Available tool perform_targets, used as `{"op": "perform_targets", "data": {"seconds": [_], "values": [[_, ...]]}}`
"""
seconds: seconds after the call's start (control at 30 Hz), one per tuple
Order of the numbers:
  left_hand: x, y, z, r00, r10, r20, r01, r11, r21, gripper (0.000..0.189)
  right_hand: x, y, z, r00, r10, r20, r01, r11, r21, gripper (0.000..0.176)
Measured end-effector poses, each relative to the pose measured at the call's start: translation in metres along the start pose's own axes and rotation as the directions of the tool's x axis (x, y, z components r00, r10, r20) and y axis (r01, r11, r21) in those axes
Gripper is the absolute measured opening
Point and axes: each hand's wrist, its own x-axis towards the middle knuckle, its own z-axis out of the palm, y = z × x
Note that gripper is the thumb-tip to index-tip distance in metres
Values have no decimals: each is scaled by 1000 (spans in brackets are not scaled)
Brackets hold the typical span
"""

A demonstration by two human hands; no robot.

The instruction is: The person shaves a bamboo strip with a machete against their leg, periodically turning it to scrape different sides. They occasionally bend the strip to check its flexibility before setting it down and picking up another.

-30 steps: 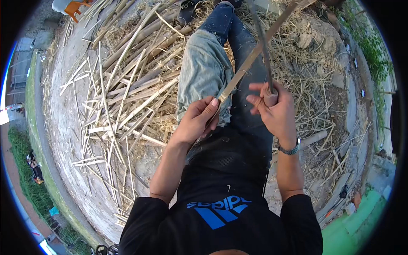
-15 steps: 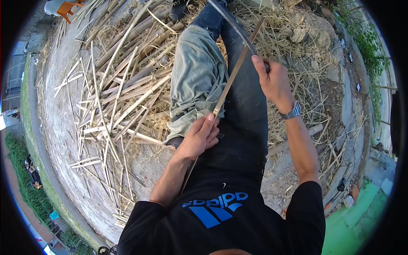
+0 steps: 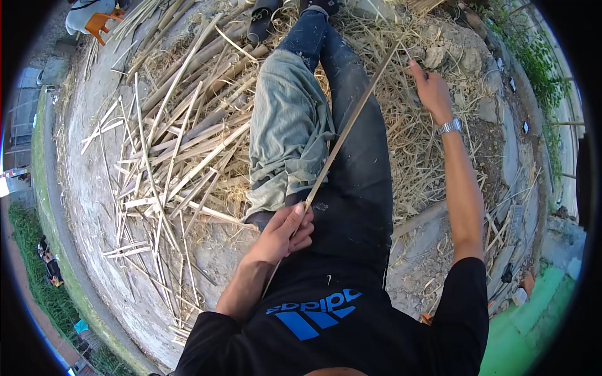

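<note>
Split bamboo pile lies on the ground at left. Your left hand is closed around a bamboo strip at your lap. The strip slants up over your leg, beside the grey cloth. Your right hand is stretched out near its far end, fingers curled; can't tell if it holds anything.

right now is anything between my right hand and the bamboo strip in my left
Nothing visible: the right hand sits clear beside the far end of the bamboo strip, open air between; the left hand grips it.
</note>
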Motion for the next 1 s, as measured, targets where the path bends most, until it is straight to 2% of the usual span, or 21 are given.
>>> {"op": "perform_targets", "data": {"seconds": [0.07,0.1,0.13,0.2,0.23,0.3,0.33,0.4,0.47,0.53,0.57,0.63,0.67,0.7,0.73,0.8,0.87,0.97,1.0], "values": [[-2,1,-2,999,21,-40,-22,999,-24,43,-17,5,-1,992,122,-10,-111,929,354,74],[-1,3,-8,998,19,-53,-22,998,-58,42,-37,-16,-10,978,178,105,-206,790,578,67],[2,6,-9,998,25,-60,-29,997,-66,42,-50,-29,-11,980,168,111,-201,793,576,67],[6,11,-9,992,118,-51,-116,993,31,40,-79,-46,-9,981,147,125,-188,585,789,64],[10,11,-11,983,184,-12,-182,980,79,37,-93,-59,-8,980,152,127,-193,581,791,64],[17,12,-13,976,218,10,-218,969,120,34,-116,-84,-6,982,136,134,-183,469,864,61],[21,13,-14,966,256,34,-258,954,152,31,-127,-92,-4,981,140,131,-182,465,867,61],[29,12,-12,960,278,14,-274,937,217,30,-151,-105,5,986,17,165,-155,458,875,60],[34,10,-8,955,296,-8,-283,919,274,30,-176,-119,19,988,-99,115,-56,468,882,58],[36,12,0,944,328,-35,-294,885,361,30,-197,-123,28,959,-257,120,81,653,753,57],[36,12,1,944,330,-2,-302,865,401,32,-207,-124,29,959,-254,129,73,655,752,57],[36,10,-2,954,298,-22,-271,894,357,31,-219,-133,24,869,-435,235,220,766,604,60],[36,9,-4,963,269,-32,-246,916,317,30,-220,-133,26,869,-434,237,218,767,604,60],[35,10,-9,979,200,33,-202,959,200,28,-218,-132,28,851,-460,253,276,802,530,62],[34,9,-10,979,201,42,-206,958,202,28,-214,-131,30,833,-482,272,333,829,449,64],[25,3,-5,988,146,58,-154,975,161,28,-186,-125,31,905,-412,108,358,872,334,68],[27,-7,-8,986,155,69,-165,970,181,28,-137,-114,24,935,-278,223,173,901,399,72],[33,-12,-11,986,166,27,-167,954,247,29,-122,-114,34,936,-301,184,223,909,352,72],[34,-11,-15,986,168,3,-163,953,254,29,-129,-121,36,929,-316,191,260,928,267,72]]}}
